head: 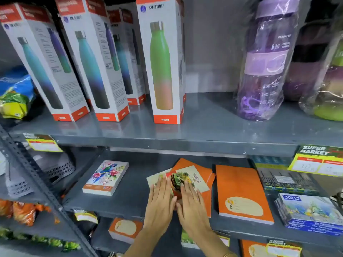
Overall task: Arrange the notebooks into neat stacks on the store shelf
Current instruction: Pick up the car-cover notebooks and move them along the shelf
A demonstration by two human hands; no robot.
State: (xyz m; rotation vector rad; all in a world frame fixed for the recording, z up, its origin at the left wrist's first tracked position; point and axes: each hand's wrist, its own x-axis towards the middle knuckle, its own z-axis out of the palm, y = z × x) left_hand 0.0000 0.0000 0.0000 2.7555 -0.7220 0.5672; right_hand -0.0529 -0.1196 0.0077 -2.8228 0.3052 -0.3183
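Head view. The gray metal shelf (130,193) that carries the notebooks fills the lower half of the frame; the shelf above (204,130) holds boxed bottles (163,67) at 12 o'clock and a wrapped purple bottle (267,67) at 2 o'clock.

On the notebook shelf, at 3 o'clock from the hands, lies a squared orange stack (241,193); further toward 3 o'clock sits a pack of blue-labelled pads (310,210). At 9 o'clock from the hands, well apart, stands a small stack with a parrot cover (105,178).

Between these, at frame centre, is the loose pile (194,175) that the task concerns: orange notebooks fanned askew, with small cream notebooks printed with a palm scene lying crooked on top, corners pointing toward 12 and 2 o'clock.

The left hand (160,201) lies flat, fingers extended and together, palm down against the 9 o'clock side of the pile. The right hand (193,203) lies likewise flat and extended on the 3 o'clock side, resting on the cream and orange covers. Neither hand is closed around anything; both press.

Step in hand, as judged: gathering and squaring the fanned pile between two flat palms. The next move probably calls for inward pressure from both sides to turn the crooked covers parallel to the shelf edge, then sorting the small cream notebooks from the larger orange ones so each stack has one format. The thin covers may slide over one another, so light, even pressure suits.
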